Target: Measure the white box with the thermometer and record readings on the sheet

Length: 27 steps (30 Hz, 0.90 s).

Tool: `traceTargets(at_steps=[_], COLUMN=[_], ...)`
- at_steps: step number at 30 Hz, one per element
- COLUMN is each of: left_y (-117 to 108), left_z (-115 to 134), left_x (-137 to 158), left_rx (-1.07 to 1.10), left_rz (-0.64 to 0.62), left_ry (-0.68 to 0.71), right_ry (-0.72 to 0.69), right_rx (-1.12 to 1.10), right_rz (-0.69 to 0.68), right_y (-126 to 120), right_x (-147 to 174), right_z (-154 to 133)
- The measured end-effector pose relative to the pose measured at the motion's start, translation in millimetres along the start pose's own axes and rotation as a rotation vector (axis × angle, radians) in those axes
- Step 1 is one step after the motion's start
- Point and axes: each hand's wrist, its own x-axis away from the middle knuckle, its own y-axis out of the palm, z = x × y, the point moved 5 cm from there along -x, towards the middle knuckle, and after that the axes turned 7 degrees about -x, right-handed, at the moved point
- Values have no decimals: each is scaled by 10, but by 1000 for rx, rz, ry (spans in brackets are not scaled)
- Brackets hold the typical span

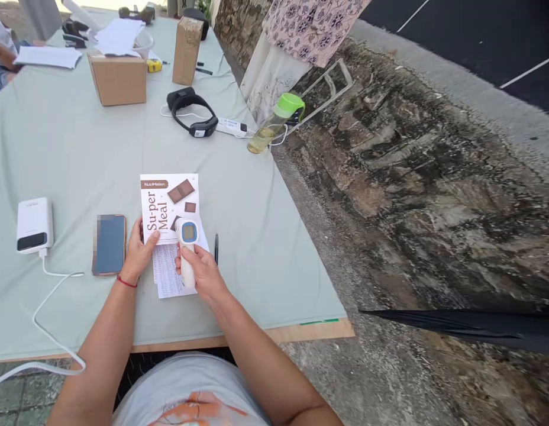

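My left hand grips the lower left corner of a white box printed "Su-per Meal" with chocolate pieces, its thumb on the front. In my right hand is a white infrared thermometer with a blue-rimmed screen, its head over the box's lower right corner. Printed paper sheets lie partly under the box and the thermometer. A dark pen rests just right of the sheets. Left of my left hand lies a phone, its screen dark blue.
A white power bank with a cable sits at the left. Farther back are a black headband device, a green-lidded bottle near the right edge, cardboard boxes and a yellow tape measure. Another person is at the far left.
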Motion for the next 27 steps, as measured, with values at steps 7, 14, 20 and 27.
traceTargets(at_steps=[7, 14, 20, 27], left_y=[33, 49, 92, 89], left_z=[-210, -227, -197, -220], left_x=[-24, -72, -99, -115], left_rx=[78, 107, 211, 97], left_rz=[58, 34, 61, 172], left_ry=[-121, -170, -193, -189], right_ry=[-17, -18, -21, -32], right_rx=[-15, -28, -22, -23], right_rz=[4, 14, 40, 23], right_y=[14, 5, -46, -40], right_x=[-14, -3, 23, 3], right_z=[39, 64, 125, 132])
